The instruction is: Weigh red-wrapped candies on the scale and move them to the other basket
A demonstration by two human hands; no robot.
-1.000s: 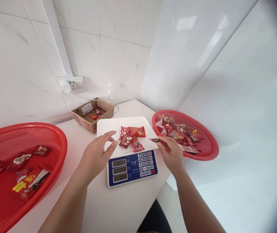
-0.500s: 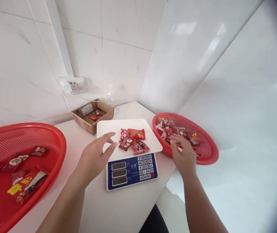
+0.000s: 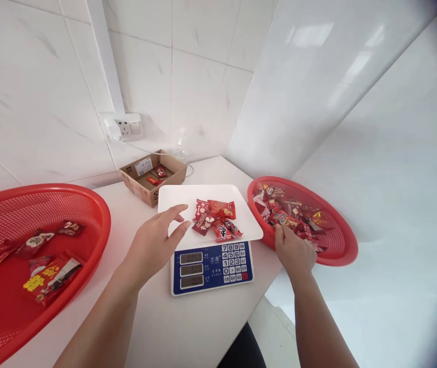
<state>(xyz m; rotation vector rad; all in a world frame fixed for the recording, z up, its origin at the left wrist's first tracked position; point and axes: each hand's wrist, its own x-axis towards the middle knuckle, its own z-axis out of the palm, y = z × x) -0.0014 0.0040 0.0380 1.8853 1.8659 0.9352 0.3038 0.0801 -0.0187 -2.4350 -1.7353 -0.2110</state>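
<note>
A blue-faced digital scale (image 3: 210, 266) with a white weighing tray (image 3: 180, 197) stands on the white counter. A small heap of red wrapped candies (image 3: 216, 217) lies on the tray. My left hand (image 3: 157, 245) hovers open at the tray's left front edge, fingers stretched towards the candies without touching them. My right hand (image 3: 295, 250) reaches over the near rim of the right red basket (image 3: 343, 253). Its fingers are curled down among the wrapped candies (image 3: 291, 209) there; what they pinch is hidden.
A large red mesh basket (image 3: 49, 194) at the left holds several red packets. An open cardboard box (image 3: 172, 174) with a few candies sits at the back, beside a clear bottle (image 3: 180, 148). A wall socket (image 3: 126, 128) is above. The counter edge runs just under my right arm.
My right hand laid the dark-red candy it held on the tray, then moved right into the right basket and curled its fingers there. My left hand stayed hovering.
</note>
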